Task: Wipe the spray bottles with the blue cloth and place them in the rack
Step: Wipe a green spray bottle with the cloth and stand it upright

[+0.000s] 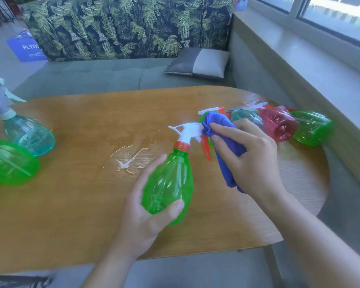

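I see the green spray bottle (170,183) held above the wooden table (71,204), near its middle front. The body is translucent green plastic, oval, tilted with the base toward me and the head away. It has an orange collar, a white spray head (187,133) and an orange trigger (207,149) pointing to the right.

My left hand (146,217) grips the lower body of the bottle, thumb across the front and fingers curled behind it.

My right hand (247,161) holds the blue cloth (222,146), fingers curled around it. The cloth is bunched at the top and pressed against the rear of the spray head; its tail hangs down beside the trigger.

A wet patch (125,161) lies on the table just left of the bottle.

Behind my right hand, a row of bottles lies on its side near the right edge: a green one (312,127), a red one (279,124) and a teal one (247,118), partly hidden.

At the left edge stands a teal bottle (29,136) with a grey spray head, upright. A second green bottle (10,163) sits just in front of it.

A cushion (197,63) rests on the bench beyond the table.
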`<state>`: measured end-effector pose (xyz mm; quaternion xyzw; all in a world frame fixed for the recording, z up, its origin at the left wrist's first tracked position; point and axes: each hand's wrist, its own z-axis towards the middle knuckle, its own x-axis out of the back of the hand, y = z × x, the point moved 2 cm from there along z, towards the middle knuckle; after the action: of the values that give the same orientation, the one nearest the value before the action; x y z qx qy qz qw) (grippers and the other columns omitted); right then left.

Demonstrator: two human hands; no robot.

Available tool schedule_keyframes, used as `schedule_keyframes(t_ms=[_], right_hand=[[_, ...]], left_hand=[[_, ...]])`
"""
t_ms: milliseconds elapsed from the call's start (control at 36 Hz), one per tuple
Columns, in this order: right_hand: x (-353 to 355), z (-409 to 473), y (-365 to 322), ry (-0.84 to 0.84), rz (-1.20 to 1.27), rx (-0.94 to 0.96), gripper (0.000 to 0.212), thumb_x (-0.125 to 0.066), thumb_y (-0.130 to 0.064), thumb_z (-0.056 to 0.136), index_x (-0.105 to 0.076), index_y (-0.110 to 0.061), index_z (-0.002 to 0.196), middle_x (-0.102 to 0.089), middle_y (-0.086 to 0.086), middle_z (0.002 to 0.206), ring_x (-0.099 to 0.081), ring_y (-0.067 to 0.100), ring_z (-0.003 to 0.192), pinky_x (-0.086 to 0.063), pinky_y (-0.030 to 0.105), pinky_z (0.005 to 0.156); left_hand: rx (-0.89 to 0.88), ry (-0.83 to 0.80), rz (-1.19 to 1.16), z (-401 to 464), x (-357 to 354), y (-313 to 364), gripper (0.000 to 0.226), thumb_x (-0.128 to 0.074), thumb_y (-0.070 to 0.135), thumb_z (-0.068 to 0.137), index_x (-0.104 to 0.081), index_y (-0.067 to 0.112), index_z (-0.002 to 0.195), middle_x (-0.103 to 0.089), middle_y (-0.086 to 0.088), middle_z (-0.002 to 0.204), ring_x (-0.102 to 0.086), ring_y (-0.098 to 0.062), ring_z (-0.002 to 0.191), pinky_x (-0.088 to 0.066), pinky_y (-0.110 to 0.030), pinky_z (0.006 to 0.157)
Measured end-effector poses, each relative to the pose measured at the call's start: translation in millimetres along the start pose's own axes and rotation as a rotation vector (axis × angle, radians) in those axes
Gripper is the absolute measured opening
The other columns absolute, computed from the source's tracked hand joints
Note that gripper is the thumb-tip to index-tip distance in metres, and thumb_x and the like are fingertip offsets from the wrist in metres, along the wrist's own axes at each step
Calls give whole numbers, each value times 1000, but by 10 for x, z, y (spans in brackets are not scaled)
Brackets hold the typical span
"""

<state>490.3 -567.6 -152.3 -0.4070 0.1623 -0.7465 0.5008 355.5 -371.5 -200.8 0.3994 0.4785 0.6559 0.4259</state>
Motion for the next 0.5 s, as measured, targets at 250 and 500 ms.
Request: schedule_keyframes(t_ms=[250,500], right_hand=[[15,-40,7,21,36,-35,21,-74,-24,97,-80,-27,117,-63,-9,94,-61,10,87,-46,22,78],[14,-119,-41,43,123,-124,21,-73,-24,98,-78,-29,117,-62,-13,97,-62,14,81,-51,33,68]], left_hand=[[-7,9,-17,7,10,13,80,-85,36,73,-61,38,148,-58,10,157,-53,-22,148,-39,-60,123],[16,36,-56,39,64,3,82,-85,38,74,-58,40,152,-56,8,159,-51,-23,150,-38,-60,124]])
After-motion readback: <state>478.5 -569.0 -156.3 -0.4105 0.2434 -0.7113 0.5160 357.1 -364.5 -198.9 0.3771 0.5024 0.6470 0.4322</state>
